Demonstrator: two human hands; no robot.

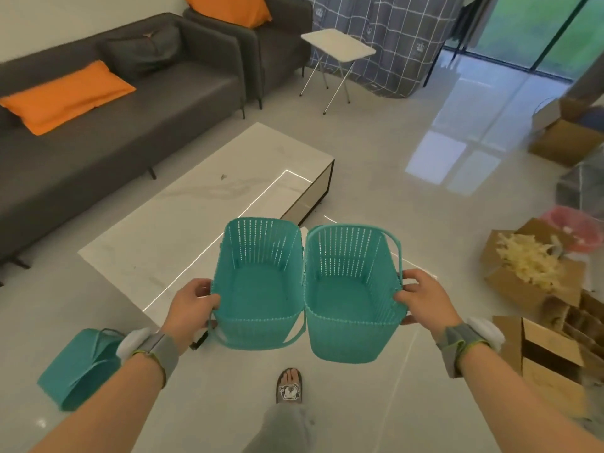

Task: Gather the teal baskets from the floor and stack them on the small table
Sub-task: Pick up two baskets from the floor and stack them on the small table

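Note:
I hold two teal slatted baskets side by side in the air, open tops facing me. My left hand [196, 300] grips the left rim of the left basket [258, 289]. My right hand [421, 297] grips the right rim of the right basket [351, 295]. The two baskets touch along their inner sides. A third teal basket [80, 367] lies tipped over on the floor at the lower left, partly behind my left wrist. The small white folding table [338, 44] stands far ahead, beside the armchair.
A low marble coffee table [209, 204] lies just ahead, left of the baskets. A dark grey sofa [98, 125] with orange cushions runs along the left. Cardboard boxes [536, 279] crowd the right side. My sandalled foot [289, 385] is on the pale glossy floor.

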